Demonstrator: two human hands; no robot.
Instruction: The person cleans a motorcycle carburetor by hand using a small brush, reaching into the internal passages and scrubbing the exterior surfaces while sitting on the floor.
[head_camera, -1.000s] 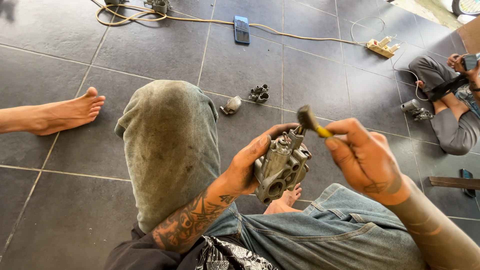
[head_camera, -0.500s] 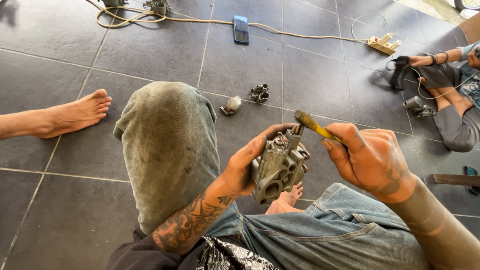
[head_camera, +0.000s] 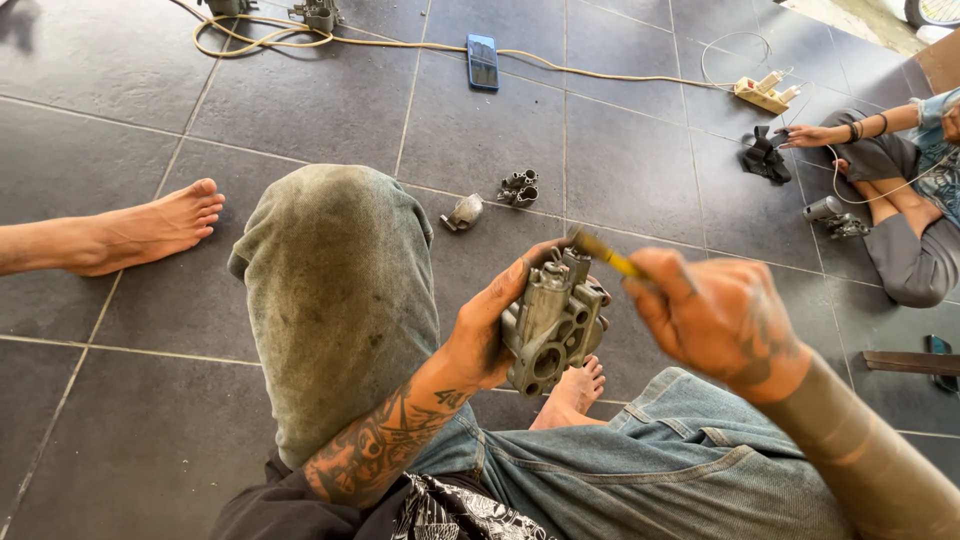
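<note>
Dark grey floor tiles with pale grout lines fill the scene, and a grey cast-metal carburettor body is held above them, over a raised knee in dirty jeans.

Around that carburettor body, the left hand is closed from the left side, thumb across its top; just to its right, the right hand is closed on a yellow-handled tool, whose tip is set at the body's top edge. Beyond the body, two small grey metal parts are laid on the tiles. Farther off, a blue phone is seen lying flat beside a long yellow cable, which is run to a cream power strip. Far right of the body, another person's hand is rested by a black cloth. A bare foot is stretched in from the left.
</note>
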